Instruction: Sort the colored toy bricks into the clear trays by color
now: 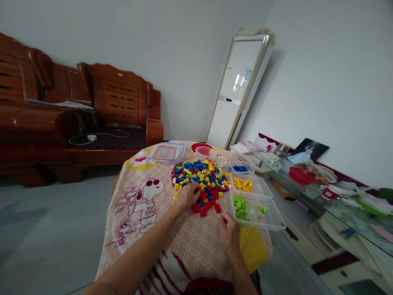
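A heap of small toy building bricks (201, 174) in blue, yellow, red and green lies on the cloth-covered table. At its near left edge is my left hand (187, 196), fingers bent together over the bricks; whatever is between the fingertips is too small to make out. My right hand (229, 229) rests closer to me, fingers curled in, just below a loose red brick (217, 208). Its fingertips hide anything they hold. Right of the heap, a clear plastic box (274, 219) contains green bricks (241, 207). Beyond it are yellow bricks (242, 184) and blue bricks (239, 168) in similar boxes.
White bricks (220, 160) sit at the heap's far side, near a round tub (203, 151). Box lids (166, 153) lie at the table's far left. A cluttered glass-topped cabinet (307, 192) stands right, a wooden sofa (123, 98) left, a tall white air conditioner (230, 90) behind.
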`<state>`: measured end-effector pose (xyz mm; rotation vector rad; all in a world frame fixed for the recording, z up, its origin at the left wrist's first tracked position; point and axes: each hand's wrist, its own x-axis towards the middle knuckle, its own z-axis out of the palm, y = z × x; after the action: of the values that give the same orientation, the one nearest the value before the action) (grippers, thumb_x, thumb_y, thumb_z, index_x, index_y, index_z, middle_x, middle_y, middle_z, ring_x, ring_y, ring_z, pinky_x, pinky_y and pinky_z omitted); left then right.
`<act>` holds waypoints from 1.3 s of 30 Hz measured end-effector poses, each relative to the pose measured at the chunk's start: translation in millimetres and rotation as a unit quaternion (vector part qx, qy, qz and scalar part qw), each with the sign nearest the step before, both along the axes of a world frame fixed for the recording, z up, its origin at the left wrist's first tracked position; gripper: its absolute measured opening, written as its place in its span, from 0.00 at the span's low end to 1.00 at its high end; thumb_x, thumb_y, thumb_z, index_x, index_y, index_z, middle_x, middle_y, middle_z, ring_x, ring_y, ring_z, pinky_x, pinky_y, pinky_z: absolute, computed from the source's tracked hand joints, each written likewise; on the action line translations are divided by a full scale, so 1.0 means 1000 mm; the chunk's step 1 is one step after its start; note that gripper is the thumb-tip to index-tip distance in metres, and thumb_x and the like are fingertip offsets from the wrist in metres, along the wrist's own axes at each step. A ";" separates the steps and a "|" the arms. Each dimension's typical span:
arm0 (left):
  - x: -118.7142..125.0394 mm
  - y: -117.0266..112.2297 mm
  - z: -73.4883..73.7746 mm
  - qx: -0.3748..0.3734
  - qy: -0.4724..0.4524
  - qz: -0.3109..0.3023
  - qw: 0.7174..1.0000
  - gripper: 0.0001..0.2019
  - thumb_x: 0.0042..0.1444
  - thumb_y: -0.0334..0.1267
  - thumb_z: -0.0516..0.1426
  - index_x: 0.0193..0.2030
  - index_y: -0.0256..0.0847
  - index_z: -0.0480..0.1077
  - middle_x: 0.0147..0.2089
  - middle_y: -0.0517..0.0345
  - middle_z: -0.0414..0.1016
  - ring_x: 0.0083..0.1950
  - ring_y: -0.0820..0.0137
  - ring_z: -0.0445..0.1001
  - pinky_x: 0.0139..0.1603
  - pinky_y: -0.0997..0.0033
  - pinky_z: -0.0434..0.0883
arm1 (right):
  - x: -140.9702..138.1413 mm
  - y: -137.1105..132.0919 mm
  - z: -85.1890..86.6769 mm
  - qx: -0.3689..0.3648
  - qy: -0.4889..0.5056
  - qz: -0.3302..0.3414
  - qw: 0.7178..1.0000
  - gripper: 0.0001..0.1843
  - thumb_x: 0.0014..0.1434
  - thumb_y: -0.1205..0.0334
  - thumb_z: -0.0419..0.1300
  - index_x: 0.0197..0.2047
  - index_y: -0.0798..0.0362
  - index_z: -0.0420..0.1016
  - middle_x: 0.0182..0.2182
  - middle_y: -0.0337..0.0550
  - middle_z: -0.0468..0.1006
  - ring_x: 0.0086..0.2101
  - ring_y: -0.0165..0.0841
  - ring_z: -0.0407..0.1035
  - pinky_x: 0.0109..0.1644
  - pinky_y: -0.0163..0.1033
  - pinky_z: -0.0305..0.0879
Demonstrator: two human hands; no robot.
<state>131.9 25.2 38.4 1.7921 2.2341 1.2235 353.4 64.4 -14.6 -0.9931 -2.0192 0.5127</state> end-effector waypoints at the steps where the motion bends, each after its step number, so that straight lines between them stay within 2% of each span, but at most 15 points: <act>1: 0.003 0.003 0.001 0.007 -0.015 -0.018 1.000 0.10 0.51 0.30 0.53 0.37 0.41 0.74 0.34 0.57 0.77 0.34 0.70 0.72 0.38 0.73 0.66 | 0.000 0.000 0.000 0.001 0.000 0.000 1.000 0.18 0.59 0.54 0.52 0.20 0.52 0.64 0.17 0.34 0.65 0.21 0.27 0.58 0.27 0.32 0.51; 4: 0.019 0.016 0.007 0.021 -0.033 -0.084 0.996 0.11 0.51 0.29 0.54 0.37 0.41 0.75 0.37 0.56 0.78 0.38 0.70 0.74 0.41 0.73 0.67 | 0.000 0.000 0.000 0.006 0.004 0.003 1.000 0.18 0.59 0.55 0.52 0.20 0.52 0.64 0.17 0.34 0.66 0.21 0.27 0.58 0.27 0.32 0.51; 6: 0.034 0.027 0.015 0.028 -0.033 -0.149 0.988 0.11 0.52 0.28 0.54 0.37 0.40 0.77 0.39 0.55 0.79 0.41 0.69 0.74 0.45 0.73 0.68 | 0.000 0.001 -0.001 0.007 0.009 0.004 1.000 0.17 0.58 0.56 0.51 0.20 0.52 0.65 0.17 0.35 0.66 0.21 0.28 0.58 0.27 0.32 0.52; 9: 0.063 0.043 0.026 0.031 -0.065 -0.216 0.974 0.12 0.51 0.28 0.55 0.39 0.39 0.78 0.39 0.54 0.79 0.40 0.69 0.75 0.44 0.73 0.69 | 0.000 0.003 -0.002 -0.001 0.013 0.011 1.000 0.16 0.58 0.56 0.52 0.21 0.52 0.67 0.17 0.35 0.67 0.21 0.28 0.59 0.27 0.33 0.53; 12: 0.087 0.054 0.030 0.048 -0.139 -0.297 0.944 0.16 0.53 0.30 0.55 0.49 0.38 0.75 0.45 0.52 0.78 0.42 0.69 0.76 0.44 0.72 0.71 | -0.001 0.003 -0.002 -0.019 0.022 0.014 0.999 0.16 0.58 0.54 0.52 0.23 0.52 0.70 0.17 0.36 0.69 0.21 0.29 0.60 0.26 0.33 0.54; 14: 0.093 0.057 0.028 0.062 -0.164 -0.325 0.929 0.21 0.54 0.29 0.53 0.56 0.39 0.70 0.51 0.50 0.76 0.46 0.69 0.76 0.46 0.72 0.71 | -0.001 0.003 -0.001 -0.024 0.028 0.008 0.999 0.16 0.58 0.54 0.51 0.23 0.53 0.70 0.17 0.36 0.69 0.20 0.29 0.60 0.26 0.33 0.54; 16: 0.087 0.055 0.025 0.063 -0.136 -0.296 0.944 0.24 0.53 0.28 0.53 0.58 0.40 0.68 0.54 0.50 0.74 0.49 0.68 0.75 0.49 0.69 0.71 | -0.001 0.003 -0.001 -0.017 0.027 0.006 0.999 0.17 0.58 0.55 0.51 0.22 0.52 0.68 0.17 0.36 0.68 0.20 0.29 0.61 0.26 0.33 0.53; 20: 0.049 0.044 0.016 0.050 -0.039 -0.119 0.991 0.17 0.55 0.29 0.54 0.51 0.40 0.73 0.50 0.50 0.76 0.51 0.65 0.73 0.56 0.64 0.67 | -0.001 0.002 -0.001 0.002 0.015 0.001 1.000 0.17 0.58 0.54 0.51 0.20 0.52 0.65 0.17 0.35 0.67 0.21 0.28 0.60 0.27 0.33 0.53; 22: 0.028 0.039 0.011 0.043 0.000 -0.043 0.998 0.14 0.54 0.30 0.56 0.47 0.39 0.73 0.48 0.49 0.75 0.52 0.63 0.72 0.56 0.64 0.67 | -0.001 0.001 0.000 0.005 0.009 -0.006 1.000 0.18 0.58 0.54 0.52 0.19 0.52 0.64 0.16 0.35 0.66 0.20 0.28 0.58 0.27 0.33 0.52; 24: 0.012 0.035 0.005 0.025 0.031 0.004 0.999 0.12 0.53 0.31 0.57 0.45 0.40 0.73 0.46 0.50 0.75 0.51 0.63 0.71 0.54 0.65 0.67 | -0.001 0.001 0.001 0.008 0.003 -0.008 1.000 0.19 0.59 0.53 0.52 0.19 0.52 0.64 0.16 0.34 0.65 0.20 0.27 0.57 0.27 0.33 0.51; 29: 0.001 0.031 -0.008 -0.014 0.023 0.012 1.000 0.07 0.55 0.31 0.55 0.39 0.40 0.73 0.42 0.54 0.75 0.45 0.68 0.73 0.47 0.71 0.68 | 0.000 0.001 0.000 0.010 -0.012 -0.013 1.000 0.19 0.59 0.53 0.52 0.20 0.52 0.63 0.16 0.33 0.64 0.20 0.27 0.57 0.27 0.33 0.50; 35: 0.007 0.035 -0.010 0.001 0.018 -0.017 1.000 0.14 0.53 0.29 0.55 0.46 0.39 0.74 0.46 0.51 0.74 0.47 0.67 0.73 0.49 0.71 0.69 | 0.000 0.003 -0.005 0.005 -0.012 -0.007 1.000 0.19 0.59 0.53 0.52 0.20 0.52 0.64 0.17 0.33 0.64 0.21 0.27 0.57 0.27 0.32 0.51; 39: 0.005 0.035 -0.012 0.005 0.003 -0.010 1.000 0.18 0.48 0.24 0.53 0.45 0.39 0.75 0.44 0.52 0.76 0.46 0.68 0.74 0.50 0.72 0.69 | 0.000 0.003 -0.005 0.005 -0.003 -0.008 1.000 0.18 0.59 0.53 0.52 0.20 0.52 0.66 0.17 0.33 0.65 0.20 0.27 0.58 0.27 0.32 0.52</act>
<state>137.2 60.5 26.8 1.8193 2.2117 1.2308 353.1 67.1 -19.1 -1.0037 -2.0158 0.4912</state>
